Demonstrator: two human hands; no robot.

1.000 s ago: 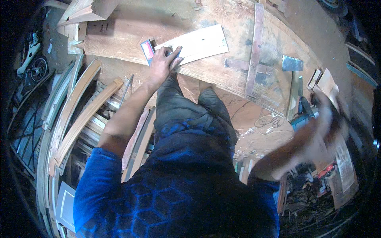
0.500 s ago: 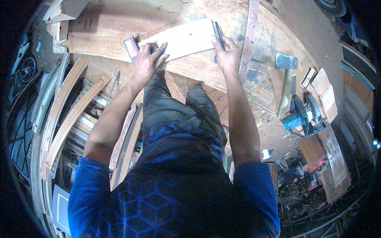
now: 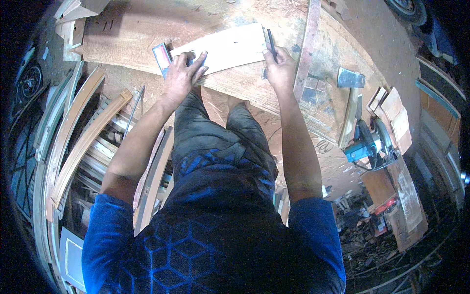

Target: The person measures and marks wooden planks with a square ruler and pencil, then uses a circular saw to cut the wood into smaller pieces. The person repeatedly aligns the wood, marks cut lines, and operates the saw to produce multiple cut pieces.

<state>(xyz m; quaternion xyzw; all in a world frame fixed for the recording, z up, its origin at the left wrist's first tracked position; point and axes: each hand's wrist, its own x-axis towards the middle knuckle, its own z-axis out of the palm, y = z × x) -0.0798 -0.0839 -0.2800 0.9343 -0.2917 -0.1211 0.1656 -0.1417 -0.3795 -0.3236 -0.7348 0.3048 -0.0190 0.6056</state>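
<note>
A pale, smooth wooden board (image 3: 235, 46) lies slantwise on the workbench (image 3: 132, 41). At its left end my left hand (image 3: 181, 77) is closed, its fingers bent over the board's edge. Something blue shows under those fingers, too covered to name. Just left of the hand is a small flat blue-edged thing (image 3: 161, 56) with a pinkish face. My right hand (image 3: 280, 68) is at the board's right end, closed around a dark pencil (image 3: 271, 41) that points up and away. A small dark piece shows below the fingers there; its kind is unclear.
An axe or hatchet head (image 3: 351, 77) on a wooden handle lies to the right. Beyond it are a teal circular saw (image 3: 364, 147) and stacked wood offcuts (image 3: 394, 115). A long strip (image 3: 307, 49) crosses the bench. Curved timber pieces (image 3: 90, 147) lean at the left.
The view has shifted slightly, so the surroundings sit a little differently. Both hands keep their places on the board, and the pencil in my right hand tilts almost the same.
</note>
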